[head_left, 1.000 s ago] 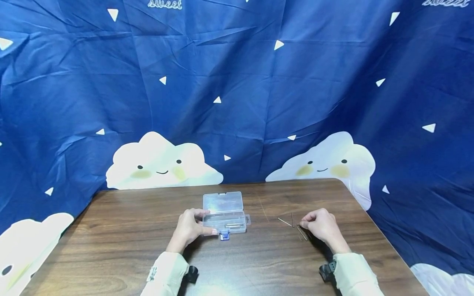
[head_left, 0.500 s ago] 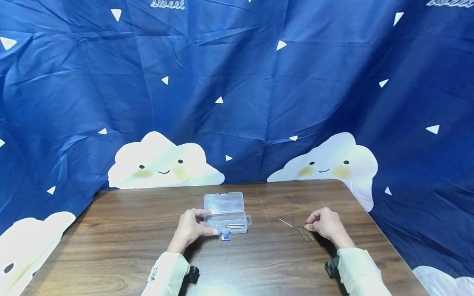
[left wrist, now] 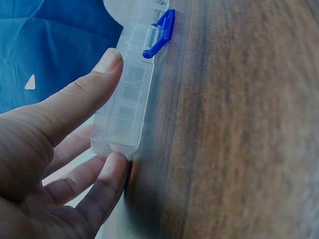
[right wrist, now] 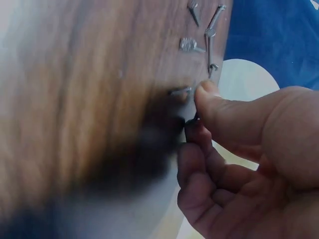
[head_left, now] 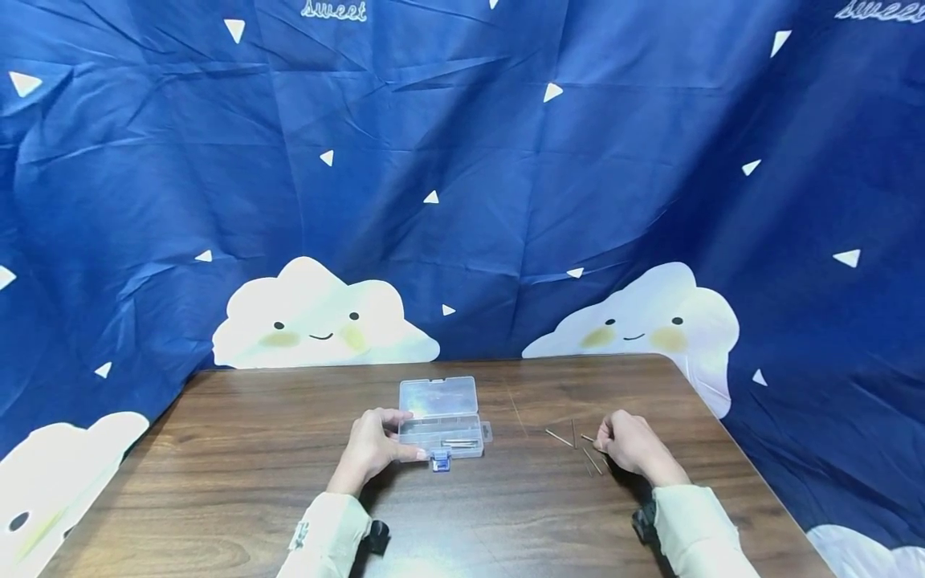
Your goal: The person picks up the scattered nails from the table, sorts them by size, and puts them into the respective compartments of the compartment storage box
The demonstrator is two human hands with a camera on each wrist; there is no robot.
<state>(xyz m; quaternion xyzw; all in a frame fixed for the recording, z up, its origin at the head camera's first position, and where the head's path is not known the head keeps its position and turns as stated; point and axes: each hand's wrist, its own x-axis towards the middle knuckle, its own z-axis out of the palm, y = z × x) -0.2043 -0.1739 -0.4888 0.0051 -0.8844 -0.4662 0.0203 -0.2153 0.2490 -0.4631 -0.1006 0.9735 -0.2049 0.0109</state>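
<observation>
My left hand (head_left: 372, 445) grips the left end of a clear plastic case (head_left: 462, 449), thumb along the front wall and fingers round the end. The lid (head_left: 437, 396) is tipped back, and a blue latch (head_left: 441, 461) hangs at the front. Inside, slim metal pieces (head_left: 460, 443) lie in the right part. Over at the right, my right hand (head_left: 634, 445) pinches a thin metal rod (right wrist: 196, 118) between thumb and forefinger, mostly hidden by the fingers. Several loose metal rods (head_left: 559, 437) are spread just left of the fingertips; the right wrist view shows some with wider ends (right wrist: 188, 45).
The case and rods share a brown wood-grain table (head_left: 238, 449). A clear hanging tab (head_left: 486, 432) juts from the right end of the case. Behind the table hangs a blue cloth (head_left: 462, 201) printed with clouds and white triangles.
My right hand has shifted slightly right among the rods, and its fingers have curled in more. The left hand stays on the case. The head view has shifted a little.
</observation>
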